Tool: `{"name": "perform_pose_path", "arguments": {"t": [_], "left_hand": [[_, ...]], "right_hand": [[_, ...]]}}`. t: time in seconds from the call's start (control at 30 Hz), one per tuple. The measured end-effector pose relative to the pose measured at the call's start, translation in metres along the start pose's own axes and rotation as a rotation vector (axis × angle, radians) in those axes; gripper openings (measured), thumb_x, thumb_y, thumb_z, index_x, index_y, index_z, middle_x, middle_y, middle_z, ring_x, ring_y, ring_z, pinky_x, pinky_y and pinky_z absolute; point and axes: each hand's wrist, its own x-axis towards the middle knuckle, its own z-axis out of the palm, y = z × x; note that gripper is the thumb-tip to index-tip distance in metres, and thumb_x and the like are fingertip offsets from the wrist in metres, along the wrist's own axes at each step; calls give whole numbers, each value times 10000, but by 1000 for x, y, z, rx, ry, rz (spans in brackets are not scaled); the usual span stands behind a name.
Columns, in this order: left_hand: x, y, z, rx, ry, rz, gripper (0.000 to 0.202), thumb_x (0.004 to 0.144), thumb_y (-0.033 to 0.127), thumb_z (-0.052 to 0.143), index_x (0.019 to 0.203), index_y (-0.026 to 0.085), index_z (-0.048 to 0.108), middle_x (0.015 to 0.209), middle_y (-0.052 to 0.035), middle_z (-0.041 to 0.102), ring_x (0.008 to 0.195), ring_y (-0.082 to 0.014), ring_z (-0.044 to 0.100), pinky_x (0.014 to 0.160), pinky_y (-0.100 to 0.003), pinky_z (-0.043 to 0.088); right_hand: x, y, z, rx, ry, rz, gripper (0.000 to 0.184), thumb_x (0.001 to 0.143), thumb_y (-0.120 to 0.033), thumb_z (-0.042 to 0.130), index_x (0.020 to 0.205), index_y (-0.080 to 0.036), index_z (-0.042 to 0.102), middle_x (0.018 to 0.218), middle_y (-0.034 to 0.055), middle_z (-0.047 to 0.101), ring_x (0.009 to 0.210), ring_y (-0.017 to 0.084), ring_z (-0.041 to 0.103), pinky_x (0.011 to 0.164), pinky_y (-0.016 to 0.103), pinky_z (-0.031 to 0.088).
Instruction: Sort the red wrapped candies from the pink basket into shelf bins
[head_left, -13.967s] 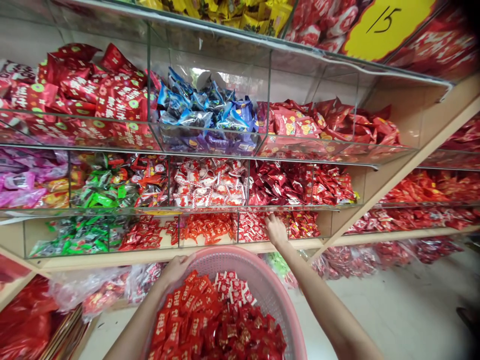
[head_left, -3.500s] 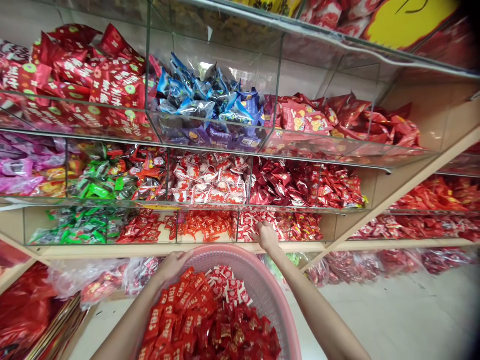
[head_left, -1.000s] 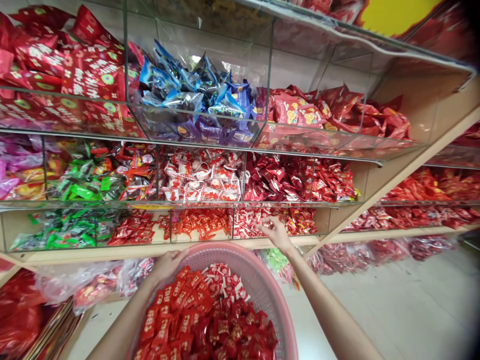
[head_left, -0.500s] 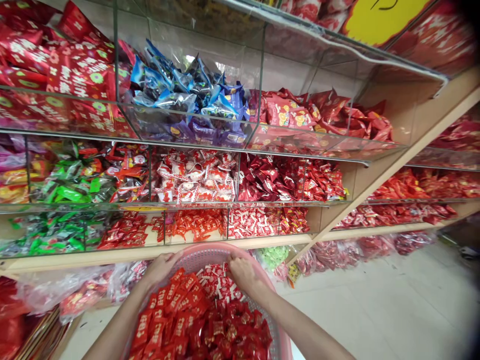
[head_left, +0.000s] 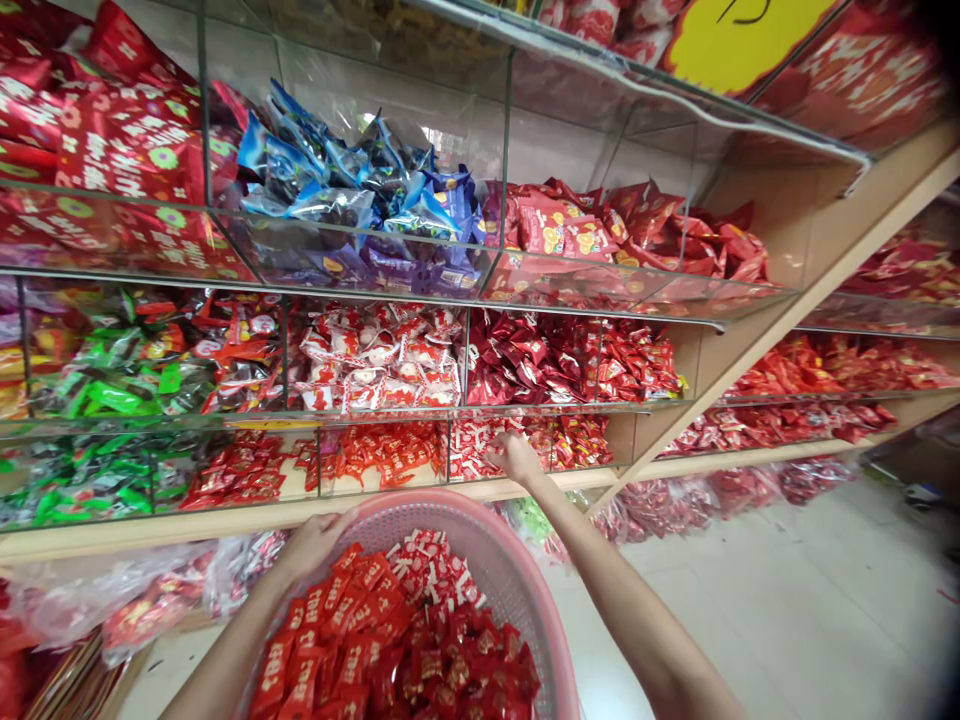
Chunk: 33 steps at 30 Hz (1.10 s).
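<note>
My left hand [head_left: 319,545] is closed over the far left rim of a pink plastic basket [head_left: 551,610]. Inside lie red-orange wrapped candies [head_left: 330,620] on the left, dark red shiny candies [head_left: 457,665] on the right, and small red-and-white candies [head_left: 435,568] at the far side. Beyond the basket, my right hand [head_left: 519,460] is at the lowest shelf, by a bin of red-and-white candies [head_left: 472,447]. Its fingers look curled in; what they hold, if anything, is hidden.
Clear dividers [head_left: 319,465] split the shelves into bins of wrapped sweets, including green packets [head_left: 120,385] and blue packets [head_left: 300,160]. A slanting wooden panel [head_left: 675,430] borders the unit. Plastic bags of sweets [head_left: 157,590] lie under the bottom shelf, above the tiled floor [head_left: 720,600].
My right hand has gone from the basket's far side, over the red-and-white candies, up and forward to the lowest shelf. My left hand stays on the rim.
</note>
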Motion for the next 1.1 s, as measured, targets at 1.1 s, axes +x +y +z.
{"name": "perform_pose_path", "arguments": {"t": [1.1], "left_hand": [[4, -3, -1, 76, -42, 13, 532, 721, 625, 397, 649, 161, 647, 629, -1, 651, 669, -208, 572, 646, -259, 404]], "right_hand": [[-120, -49, 15, 61, -167, -231, 153, 802, -248, 520, 927, -172, 565, 950, 63, 579, 814, 156, 568, 712, 243, 419]]}}
